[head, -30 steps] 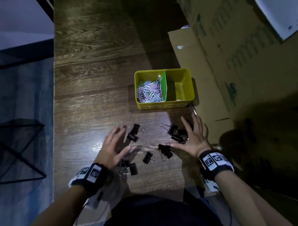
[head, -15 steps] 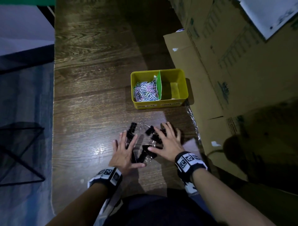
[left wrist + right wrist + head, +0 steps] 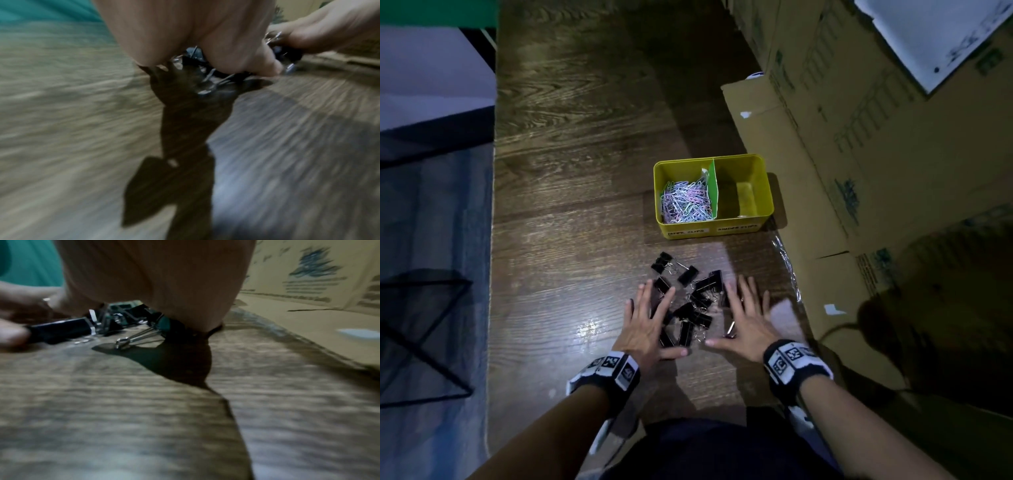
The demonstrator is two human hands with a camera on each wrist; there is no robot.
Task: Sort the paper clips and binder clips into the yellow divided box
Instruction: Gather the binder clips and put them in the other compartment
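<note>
Several black binder clips (image 3: 693, 310) lie bunched on the wooden table, between my two hands. My left hand (image 3: 647, 322) lies flat with straight fingers on the pile's left side, and my right hand (image 3: 748, 322) lies flat on its right side. Both press against clips (image 3: 207, 69) (image 3: 115, 322) at the pile's edges. Beyond them stands the yellow divided box (image 3: 763, 192). Its left compartment holds pastel paper clips (image 3: 686, 202). A green divider (image 3: 713, 188) separates that from the right compartment, where I see no clips.
Cardboard boxes (image 3: 859, 154) stand close along the right side of the table. A crinkled clear wrapper (image 3: 787, 267) lies at their foot. The table's left edge (image 3: 494, 240) drops to a blue floor with a black wire frame (image 3: 421, 335).
Both hands swept inward, pushing the scattered binder clips into one tight pile. The hands now sit a little apart on either side of it.
</note>
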